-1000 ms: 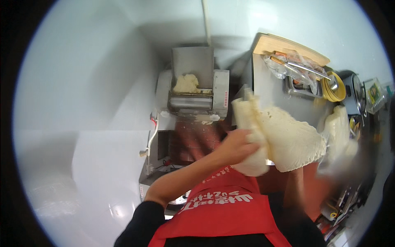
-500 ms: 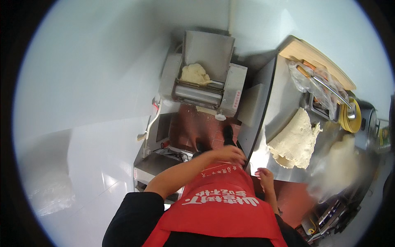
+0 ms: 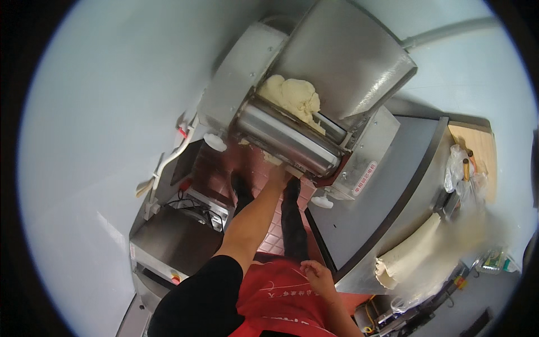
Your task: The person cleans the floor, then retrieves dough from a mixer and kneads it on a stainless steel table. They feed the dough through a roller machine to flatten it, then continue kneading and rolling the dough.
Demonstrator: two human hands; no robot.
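My left arm reaches forward to a metal dough roller machine [image 3: 292, 137], and my left hand [image 3: 277, 175] is under the front edge of its rollers. Its fingers are hidden there, beside scraps of dough [image 3: 272, 158]. A pale lump of dough [image 3: 295, 96] rests on top against the rollers, below the tilted steel chute [image 3: 342, 62]. Close to my red apron [image 3: 275, 297], my right hand [image 3: 318, 276] hangs with loosely bent fingers and nothing visible in it.
At right, a steel table [image 3: 365, 269] carries a folded dough sheet [image 3: 412, 253], plastic bags and handled tools. A wooden board [image 3: 477, 151] stands at its far end. White knobs [image 3: 215, 142] stick out from the machine. Lower left is a steel box [image 3: 177, 238] with cables nearby.
I have come closer to the roller machine, which now looms larger. My left arm has stretched forward from the apron to beneath the rollers. My right hand stays near my body.
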